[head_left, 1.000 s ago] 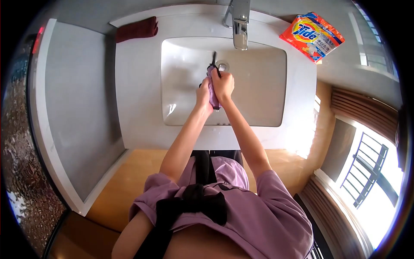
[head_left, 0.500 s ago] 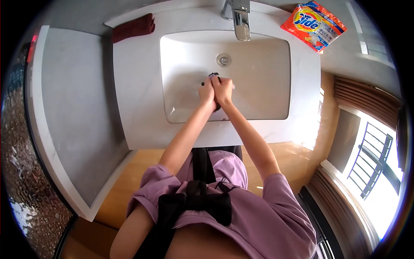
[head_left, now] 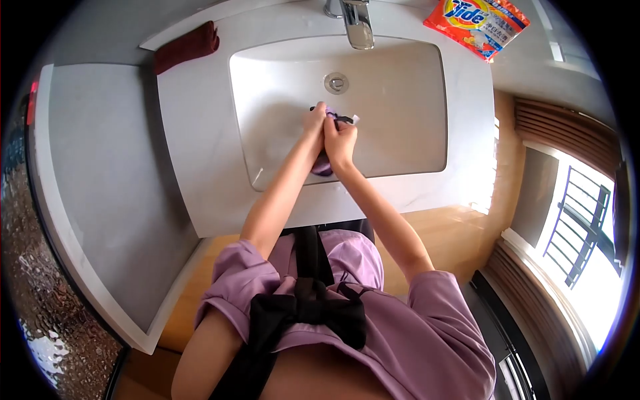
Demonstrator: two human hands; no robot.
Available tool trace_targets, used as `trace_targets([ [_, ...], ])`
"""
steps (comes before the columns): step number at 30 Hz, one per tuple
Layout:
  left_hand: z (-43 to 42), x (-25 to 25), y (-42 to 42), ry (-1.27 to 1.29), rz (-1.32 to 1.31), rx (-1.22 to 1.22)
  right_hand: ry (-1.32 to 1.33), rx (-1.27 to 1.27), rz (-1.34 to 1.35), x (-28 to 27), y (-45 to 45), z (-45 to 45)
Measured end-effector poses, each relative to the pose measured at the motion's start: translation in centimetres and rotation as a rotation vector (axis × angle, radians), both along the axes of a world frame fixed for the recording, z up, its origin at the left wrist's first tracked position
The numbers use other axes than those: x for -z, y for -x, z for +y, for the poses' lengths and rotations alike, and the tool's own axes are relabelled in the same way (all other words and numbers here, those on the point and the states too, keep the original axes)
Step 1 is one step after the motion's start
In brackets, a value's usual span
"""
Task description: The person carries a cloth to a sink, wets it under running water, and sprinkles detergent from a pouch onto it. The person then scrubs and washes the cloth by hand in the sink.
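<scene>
Left hand (head_left: 316, 121): your fingers grip the purple-and-black cloth (head_left: 321, 165).
Right hand (head_left: 341, 141): your fingers grip it too, beside your left.
Cloth: bunched, over the basin (head_left: 400, 107), toward its near edge.
Tabletop (head_left: 193, 147): dark red towel (head_left: 187, 48), far left corner; orange packet (head_left: 477, 27), far right.

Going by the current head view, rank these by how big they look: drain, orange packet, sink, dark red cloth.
1. Sink
2. Orange packet, though its top runs up to the picture's edge
3. Dark red cloth
4. Drain
</scene>
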State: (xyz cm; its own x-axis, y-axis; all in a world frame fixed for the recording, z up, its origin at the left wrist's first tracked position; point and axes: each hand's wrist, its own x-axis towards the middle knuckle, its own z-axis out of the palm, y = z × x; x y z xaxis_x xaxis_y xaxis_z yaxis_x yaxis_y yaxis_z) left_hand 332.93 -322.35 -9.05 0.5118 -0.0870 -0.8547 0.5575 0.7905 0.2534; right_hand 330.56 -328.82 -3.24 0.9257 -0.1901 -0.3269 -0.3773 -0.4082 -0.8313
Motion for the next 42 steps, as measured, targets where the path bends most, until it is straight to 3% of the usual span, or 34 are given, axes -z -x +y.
trace_targets([
  [1, -1.3, 0.0, 0.9, -0.220, 0.025, -0.048, -0.018, 0.029, 0.030, 0.4, -0.7, -0.3],
  [2, -2.2, -4.2, 1.0, -0.442, 0.037, -0.097, -0.038, 0.058, 0.050, 1.0, -2.5, -0.7],
  [3, -2.6, -5.2, 1.6, -0.601, 0.024, 0.047, -0.046, 0.092, 0.146, 2.9, -3.8, -1.3],
  [4, -2.7, -6.1, 1.3, -0.590, 0.033, -0.020, -0.067, 0.075, 0.211, 2.7, -3.8, -1.2],
  [6, 0.1, -1.3, 0.3, -0.374, -0.018, -0.049, -0.118, 0.079, 0.015, 2.0, -1.0, 0.6],
  [7, 1.9, 2.2, 0.0, -0.226, -0.015, 0.180, -0.087, -0.010, 0.046, 0.4, -0.1, 0.9],
  [10, -1.1, -5.6, 0.3, -0.341, 0.040, 0.019, -0.005, 0.039, 0.035, -0.1, -3.1, 0.0],
  [12, -1.7, -3.7, 0.5, -0.449, -0.006, 0.059, 0.003, 0.082, 0.138, 0.7, -4.5, -0.3],
  [14, 0.4, 0.3, 0.0, 0.037, -0.065, -0.060, -0.038, -0.005, 0.052, -0.5, -2.0, 0.7],
  [15, 2.3, 0.0, 0.6, 0.335, -0.254, 0.127, 0.004, -0.067, 0.011, -1.7, -0.6, 1.1],
  [16, 1.5, -0.4, 0.7, 0.335, -0.254, 0.126, 0.036, -0.025, 0.015, -2.5, -0.6, 1.1],
  [18, -0.5, -6.2, 0.2, -0.129, -0.014, -0.052, 0.206, -0.024, -0.114, -1.1, -3.0, 0.5],
  [19, -0.6, -5.2, 1.1, -0.198, -0.024, 0.082, 0.218, -0.014, -0.024, 0.0, -4.4, -0.1],
  [20, -1.1, -6.1, 1.4, -0.187, -0.012, 0.079, 0.135, 0.009, 0.082, 1.6, -5.7, -1.0],
  [22, -0.2, -6.6, 1.2, -0.101, -0.118, 0.186, -0.545, 0.351, 0.354, 4.9, -6.8, -2.5],
  [24, 1.0, -7.6, 0.7, -0.051, -0.196, 0.161, -0.969, 0.469, 0.476, 1.7, -7.6, -4.5],
  [25, 1.7, -8.0, 0.8, -0.002, -0.191, 0.177, -1.177, 0.336, 0.467, 4.0, -8.0, -6.7],
  [26, 2.4, -9.0, 0.9, 0.049, -0.187, 0.196, -1.276, 0.187, 0.469, 2.4, -8.2, -7.8],
  [27, 3.3, -8.4, 1.4, 0.000, -0.283, 0.298, -1.155, 0.093, 0.433, 0.7, -8.2, -8.4],
  [29, 4.7, -9.1, 1.6, -0.070, -0.306, 0.321, -1.036, 0.000, 0.400, -1.3, -7.7, -9.2],
  [31, 5.5, -9.3, 1.8, -0.112, -0.298, 0.272, -0.777, -0.263, 0.479, -1.8, -6.6, -10.0],
  [32, 5.9, -8.9, 1.8, -0.110, -0.292, 0.282, -0.780, -0.252, 0.482, -1.8, -6.2, -10.2],
  [35, 6.1, -7.3, 1.8, 0.029, -0.338, 0.089, -0.963, -0.414, 0.871, -1.7, -5.4, -10.8],
  [36, 6.1, -6.9, 1.9, 0.029, -0.338, 0.093, -0.987, -0.465, 0.852, -1.5, -5.2, -10.5],
  [40, 6.6, -6.9, 2.2, 0.070, -0.328, -0.012, -0.773, -0.271, 0.761, -2.7, -5.4, -8.6],
  [41, 7.0, -7.1, 2.3, -0.031, -0.267, 0.004, -0.623, -0.286, 0.717, -2.4, -6.0, -8.6],
  [42, 7.3, -7.4, 2.2, -0.136, -0.207, 0.019, -0.640, -0.197, 0.556, -1.6, -6.1, -8.5],
])
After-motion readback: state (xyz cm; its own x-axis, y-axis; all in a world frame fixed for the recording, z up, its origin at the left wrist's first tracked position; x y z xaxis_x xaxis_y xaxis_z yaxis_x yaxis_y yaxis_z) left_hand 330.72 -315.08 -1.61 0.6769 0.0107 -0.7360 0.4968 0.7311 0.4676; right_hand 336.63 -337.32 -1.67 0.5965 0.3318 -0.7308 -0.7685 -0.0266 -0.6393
